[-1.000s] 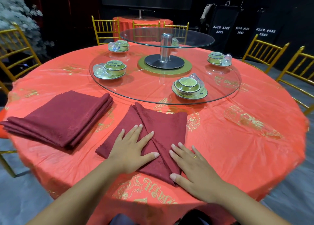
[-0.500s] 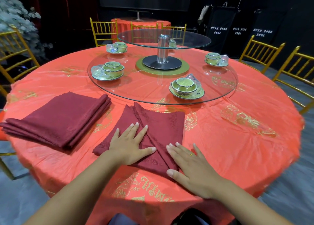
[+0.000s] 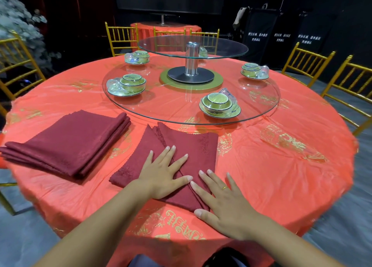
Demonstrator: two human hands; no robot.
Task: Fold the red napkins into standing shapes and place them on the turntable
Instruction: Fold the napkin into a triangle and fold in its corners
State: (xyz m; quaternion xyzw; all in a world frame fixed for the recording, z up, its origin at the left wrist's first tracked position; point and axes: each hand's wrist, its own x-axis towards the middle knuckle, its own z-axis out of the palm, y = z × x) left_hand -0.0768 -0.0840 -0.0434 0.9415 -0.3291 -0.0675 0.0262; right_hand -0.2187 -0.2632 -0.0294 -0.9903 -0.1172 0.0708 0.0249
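Note:
A dark red napkin (image 3: 193,145) lies flat on the orange tablecloth near the front edge, folded into two flaps that meet along a slanted centre line. My left hand (image 3: 163,174) presses flat on the left flap with fingers spread. My right hand (image 3: 223,202) lies flat beside it, fingertips on the right flap's lower edge, palm on the cloth. A stack of folded red napkins (image 3: 68,143) sits to the left. The two-tier glass turntable (image 3: 267,107) stands beyond the napkin.
Several green bowl-and-saucer sets rest on the lower glass, the nearest (image 3: 219,103) just behind the napkin. A metal post (image 3: 192,58) carries the upper glass tier. Gold chairs (image 3: 308,63) ring the round table (image 3: 281,166).
Both hands stay flat on the napkin and have barely shifted. The view has moved slightly.

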